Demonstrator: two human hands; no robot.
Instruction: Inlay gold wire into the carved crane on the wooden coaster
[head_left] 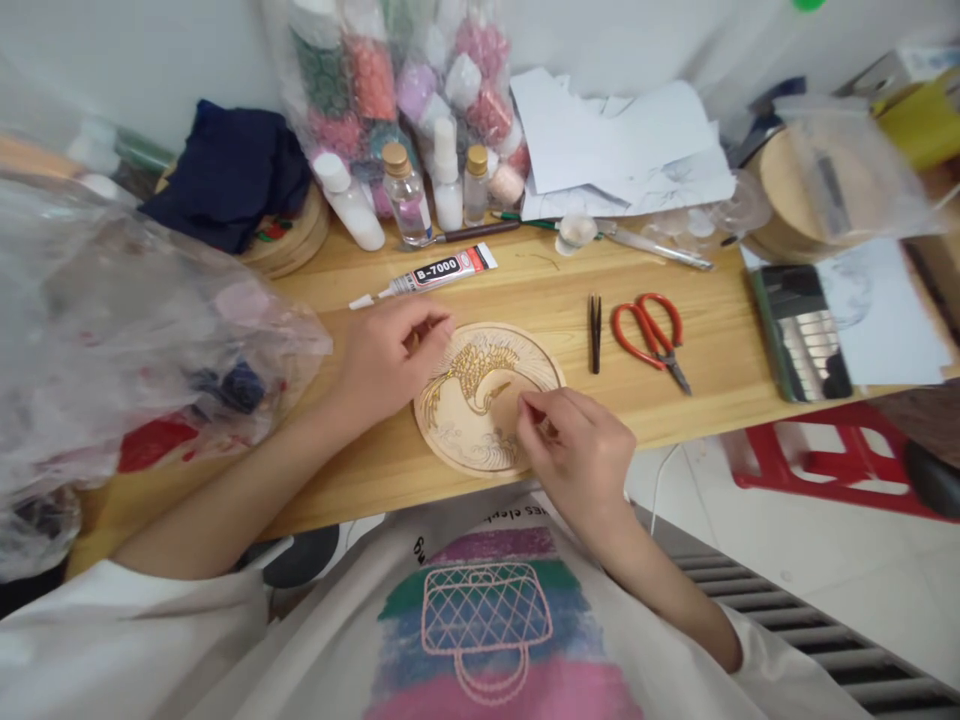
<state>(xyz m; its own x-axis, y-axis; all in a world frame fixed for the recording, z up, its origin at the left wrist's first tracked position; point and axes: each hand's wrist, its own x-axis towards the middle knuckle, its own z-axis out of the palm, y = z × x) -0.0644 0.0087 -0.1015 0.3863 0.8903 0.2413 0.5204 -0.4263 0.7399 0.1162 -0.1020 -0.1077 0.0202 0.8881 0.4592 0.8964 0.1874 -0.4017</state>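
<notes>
Head view: round patterned disc [481, 388] between narrowly pinched hands [394, 355] [583, 450], anything held unclear.

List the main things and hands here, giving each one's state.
Round panel, flat, design partly gold
Glue tube, lying down
Pliers, handles spread
Tweezers, lying, prongs slightly apart
Gold-capped bottles, upright, lids on
Phone, flat, screen reflecting light
Left hand, fingers curled
Right hand, fingers bent
</notes>
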